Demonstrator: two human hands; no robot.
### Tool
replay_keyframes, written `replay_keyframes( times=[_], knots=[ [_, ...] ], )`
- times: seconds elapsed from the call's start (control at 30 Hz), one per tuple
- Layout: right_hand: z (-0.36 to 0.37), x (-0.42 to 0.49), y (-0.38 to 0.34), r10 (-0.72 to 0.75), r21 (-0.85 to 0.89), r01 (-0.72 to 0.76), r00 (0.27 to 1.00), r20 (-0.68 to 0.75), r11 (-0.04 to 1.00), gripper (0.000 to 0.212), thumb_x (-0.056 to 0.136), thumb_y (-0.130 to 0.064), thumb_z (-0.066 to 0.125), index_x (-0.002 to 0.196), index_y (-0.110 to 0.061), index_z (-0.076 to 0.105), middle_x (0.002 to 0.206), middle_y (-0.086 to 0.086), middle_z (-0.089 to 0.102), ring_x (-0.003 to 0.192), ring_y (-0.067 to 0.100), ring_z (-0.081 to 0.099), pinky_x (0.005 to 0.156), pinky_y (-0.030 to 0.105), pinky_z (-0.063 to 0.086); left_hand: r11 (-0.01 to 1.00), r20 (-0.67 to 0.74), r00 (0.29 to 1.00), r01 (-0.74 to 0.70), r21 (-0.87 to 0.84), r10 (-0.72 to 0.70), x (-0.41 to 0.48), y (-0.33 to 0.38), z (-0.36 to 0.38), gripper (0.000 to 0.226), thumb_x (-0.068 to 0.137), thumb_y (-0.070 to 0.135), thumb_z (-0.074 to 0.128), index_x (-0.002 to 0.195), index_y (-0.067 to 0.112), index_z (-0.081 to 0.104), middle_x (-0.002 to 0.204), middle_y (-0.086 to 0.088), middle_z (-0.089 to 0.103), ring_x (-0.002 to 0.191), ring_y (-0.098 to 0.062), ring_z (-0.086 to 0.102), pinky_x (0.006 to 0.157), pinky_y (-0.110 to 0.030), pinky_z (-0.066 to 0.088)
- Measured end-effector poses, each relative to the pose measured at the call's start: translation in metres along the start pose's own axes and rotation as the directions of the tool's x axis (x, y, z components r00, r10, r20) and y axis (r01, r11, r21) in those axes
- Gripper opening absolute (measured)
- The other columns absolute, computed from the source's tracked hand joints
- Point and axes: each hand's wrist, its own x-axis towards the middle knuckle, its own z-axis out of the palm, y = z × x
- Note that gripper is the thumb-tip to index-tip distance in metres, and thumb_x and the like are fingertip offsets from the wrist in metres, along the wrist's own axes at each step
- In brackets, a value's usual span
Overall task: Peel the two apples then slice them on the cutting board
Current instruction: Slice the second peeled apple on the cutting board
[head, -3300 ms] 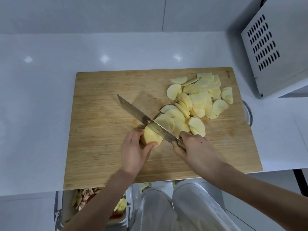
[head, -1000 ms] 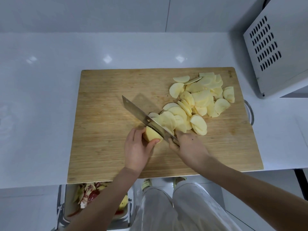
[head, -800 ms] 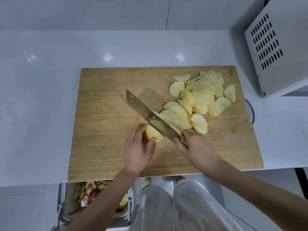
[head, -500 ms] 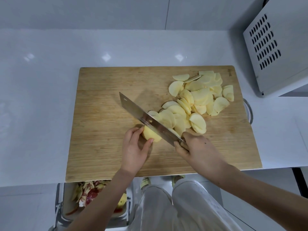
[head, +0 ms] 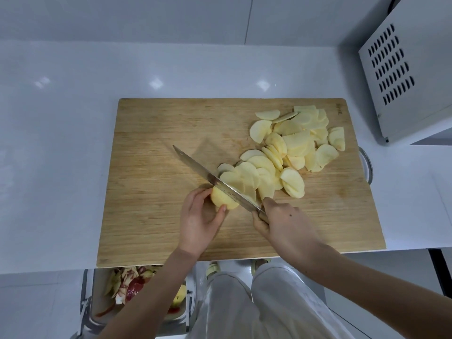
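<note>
A small peeled apple piece (head: 223, 199) lies on the wooden cutting board (head: 151, 192), near its front middle. My left hand (head: 199, 220) holds the piece from the left, thumb and fingertips curled around it. My right hand (head: 285, 222) grips the handle of a cleaver (head: 210, 178). Its blade runs diagonally up-left and rests on the right side of the apple piece. A pile of thin pale apple slices (head: 291, 145) spreads from the blade to the board's back right corner.
The board sits on a white counter (head: 61, 143). A white appliance with vent slots (head: 403, 69) stands at the back right. A metal handle (head: 367, 165) shows at the board's right edge. Below the counter's front edge is a bin with apple peels (head: 132, 287).
The cleaver has gone up and down through the apple piece several times. The piece under my left hand has become smaller, and more slices lie beside the blade.
</note>
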Motion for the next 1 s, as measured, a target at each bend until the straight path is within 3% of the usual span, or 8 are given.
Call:
replay_keyframes(
  times=[0.13, 0.4, 0.67, 0.83, 1.0],
  knots=[
    [0.014, 0.015, 0.000, 0.017, 0.038, -0.018, 1.000, 0.015, 0.999, 0.024, 0.098, -0.035, 0.040, 0.084, -0.016, 0.036, 0.072, -0.001, 0.048, 0.067, 0.022, 0.046, 0.060, 0.030, 0.032, 1.000, -0.014, 1.000, -0.006, -0.015, 0.005, 0.000, 0.000, 0.000, 0.049, 0.079, 0.034, 0.065, 0.108, -0.005, 0.064, 0.109, -0.014, 0.062, 0.105, -0.003, 0.048, 0.097, -0.007, 0.034],
    [0.011, 0.002, 0.012, 0.020, 0.167, -0.008, 0.998, -0.067, 0.986, 0.028, 0.096, -0.034, 0.045, 0.074, -0.020, 0.034, 0.056, -0.005, 0.043, 0.058, 0.023, 0.049, 0.054, 0.029, 0.031, 0.999, -0.010, 1.000, -0.016, -0.032, 0.015, -0.001, -0.001, 0.000, 0.043, 0.079, 0.033, 0.066, 0.105, -0.001, 0.062, 0.108, -0.010, 0.062, 0.102, -0.009, 0.052, 0.094, -0.007, 0.035],
    [-0.001, -0.005, 0.009, -0.035, 0.076, 0.040, 0.997, -0.064, 0.996, 0.026, 0.097, -0.036, 0.043, 0.080, -0.017, 0.036, 0.060, -0.006, 0.040, 0.061, 0.022, 0.049, 0.057, 0.029, 0.034, 1.000, 0.006, 1.000, -0.010, -0.020, 0.010, -0.002, -0.002, 0.000, 0.045, 0.080, 0.036, 0.064, 0.105, -0.001, 0.062, 0.106, -0.010, 0.060, 0.101, -0.006, 0.049, 0.092, -0.007, 0.035],
    [-0.003, 0.002, 0.009, -0.047, 0.063, 0.050, 0.997, -0.055, 0.997, 0.028, 0.096, -0.036, 0.044, 0.078, -0.015, 0.038, 0.065, 0.001, 0.050, 0.061, 0.023, 0.052, 0.058, 0.032, 0.042, 0.999, -0.001, 1.000, -0.016, -0.037, 0.016, -0.001, -0.002, -0.001, 0.043, 0.080, 0.034, 0.064, 0.104, -0.002, 0.062, 0.105, -0.010, 0.060, 0.100, -0.004, 0.048, 0.091, -0.006, 0.035],
    [0.007, 0.013, 0.005, -0.027, 0.062, 0.026, 1.000, 0.007, 0.998, 0.028, 0.097, -0.035, 0.043, 0.079, -0.013, 0.040, 0.062, -0.003, 0.042, 0.064, 0.022, 0.049, 0.057, 0.031, 0.036, 0.999, -0.005, 1.000, -0.010, -0.036, 0.010, -0.002, -0.004, 0.002, 0.043, 0.081, 0.035, 0.064, 0.105, -0.001, 0.064, 0.106, -0.012, 0.061, 0.100, -0.016, 0.056, 0.092, -0.016, 0.042]
  ],
)
